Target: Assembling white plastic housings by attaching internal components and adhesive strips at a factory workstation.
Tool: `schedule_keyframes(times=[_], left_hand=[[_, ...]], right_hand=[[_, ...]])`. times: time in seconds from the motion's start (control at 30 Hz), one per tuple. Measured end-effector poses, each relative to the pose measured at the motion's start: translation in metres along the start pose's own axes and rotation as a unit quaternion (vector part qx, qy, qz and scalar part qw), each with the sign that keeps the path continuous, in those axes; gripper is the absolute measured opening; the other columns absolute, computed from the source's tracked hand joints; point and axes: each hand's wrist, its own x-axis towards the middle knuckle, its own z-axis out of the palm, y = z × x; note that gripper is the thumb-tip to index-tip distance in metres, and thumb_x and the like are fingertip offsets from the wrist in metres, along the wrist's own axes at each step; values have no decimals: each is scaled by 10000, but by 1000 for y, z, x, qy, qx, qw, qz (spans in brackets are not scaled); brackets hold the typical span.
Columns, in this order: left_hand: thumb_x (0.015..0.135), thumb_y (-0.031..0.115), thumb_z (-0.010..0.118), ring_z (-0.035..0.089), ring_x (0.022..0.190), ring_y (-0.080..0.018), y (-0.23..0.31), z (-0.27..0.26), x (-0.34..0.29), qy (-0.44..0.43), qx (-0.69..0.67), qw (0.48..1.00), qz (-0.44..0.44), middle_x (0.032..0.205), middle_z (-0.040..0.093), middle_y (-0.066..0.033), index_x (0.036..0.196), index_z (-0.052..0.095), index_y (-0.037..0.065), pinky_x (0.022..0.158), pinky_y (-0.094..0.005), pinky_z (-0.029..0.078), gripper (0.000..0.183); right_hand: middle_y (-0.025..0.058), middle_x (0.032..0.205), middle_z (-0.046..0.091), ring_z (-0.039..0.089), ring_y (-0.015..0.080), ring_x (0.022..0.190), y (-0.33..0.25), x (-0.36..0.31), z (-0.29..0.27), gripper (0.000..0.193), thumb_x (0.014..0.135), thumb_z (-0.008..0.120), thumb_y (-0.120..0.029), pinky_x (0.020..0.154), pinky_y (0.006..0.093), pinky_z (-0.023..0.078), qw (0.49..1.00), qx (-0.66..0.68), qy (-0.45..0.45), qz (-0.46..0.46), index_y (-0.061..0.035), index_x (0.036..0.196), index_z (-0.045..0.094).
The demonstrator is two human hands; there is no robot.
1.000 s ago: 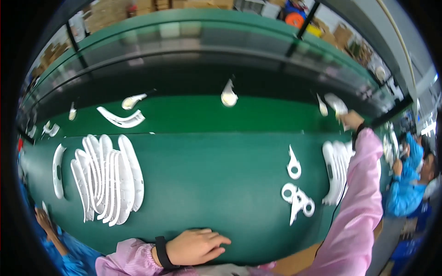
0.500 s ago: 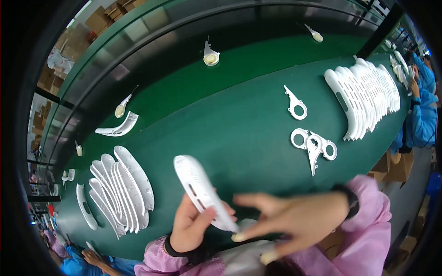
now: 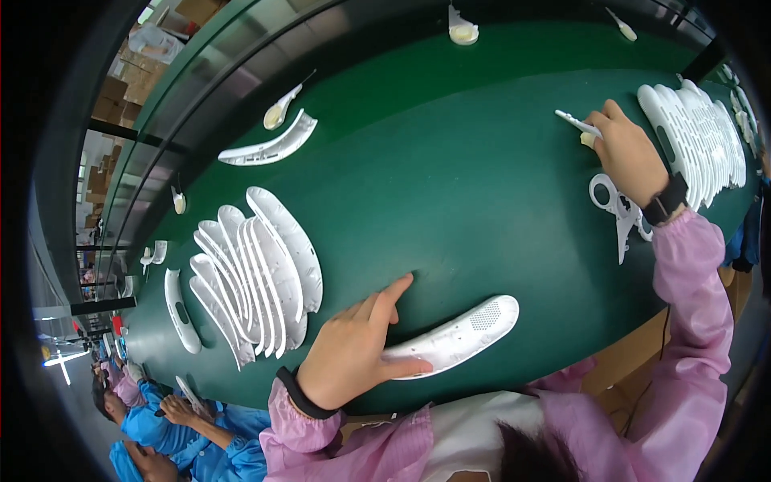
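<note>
The left hand [image 3: 353, 353] lies spread and flat on the green work surface [image 3: 482, 161] at about 7 o'clock in the view. Its thumb presses on the near end of a long white curved plastic shell [image 3: 462, 336] with a perforated patch, and its forefinger points toward 1 o'clock; it pins the shell down rather than grasping it. The right hand [image 3: 630, 153] is reached out to 2 o'clock, fingers curled around a thin white stick-like tool [image 3: 577, 123] whose tip juts toward 10 o'clock. A small pale piece sits under its fingertips, too small to make out.

That hand and its dark wristband cover part of the white ring-ended parts [image 3: 614, 205] lying just below it. The stack of white shells [image 3: 699, 136] at 3 o'clock bends into the rim of the view. A fanned stack of curved shells [image 3: 257, 273] lies at 9 o'clock, just beside the left hand. Other workers in blue at 7 o'clock are cut off by the edge.

Half a second ago both hands were together at the near edge, the left one lifting the shell upright. Now the shell lies flat on the surface and the right arm has stretched far out to the right.
</note>
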Motion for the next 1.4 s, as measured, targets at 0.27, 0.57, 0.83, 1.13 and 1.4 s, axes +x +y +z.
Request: schedule_keyframes(times=[0.27, 0.57, 0.83, 1.13, 1.4], left_hand=[[622, 493, 923, 668, 922, -321, 8, 4, -19, 18, 8, 999, 47, 1074, 635, -125, 1509, 401, 55, 833, -400, 536, 1119], [713, 312, 891, 680, 900, -399, -11, 11, -13, 38, -4, 999, 0, 1109, 660, -175, 1387, 489, 52, 779, -438, 554, 827], [760, 461, 829, 680, 811, -344, -19, 16, -8, 70, -5, 997, 42, 979, 617, -134, 1271, 521, 29, 682, -402, 563, 737], [686, 543, 863, 684, 841, -381, -19, 17, -8, 52, -27, 998, 13, 1061, 650, -159, 1263, 541, 31, 719, -439, 548, 835], [673, 494, 886, 685, 895, -377, -20, 19, -6, 68, -54, 996, -4, 1080, 652, -162, 1275, 546, 22, 745, -436, 553, 837]], right_hand=[[148, 944, 514, 558, 373, 852, -101, -39, -35, 108, 961, 585, -69, 744, 450, 456, 972, 192, -80, -107, -46, 1067, 582], [76, 893, 575, 556, 256, 769, -133, -80, -39, 431, 641, 786, -8, 626, 358, 493, 957, 201, -134, -163, -35, 1061, 694], [87, 910, 633, 615, 261, 732, -162, -81, -24, 306, 613, 778, 0, 600, 355, 509, 959, 216, -14, -181, -5, 901, 675], [93, 820, 636, 617, 264, 643, -186, -90, -19, 224, 711, 810, 15, 555, 347, 483, 971, 208, -63, -104, 10, 886, 670], [32, 805, 558, 572, 201, 614, -197, -86, -1, 286, 660, 794, -46, 489, 337, 466, 969, 219, -63, -97, -34, 928, 696]])
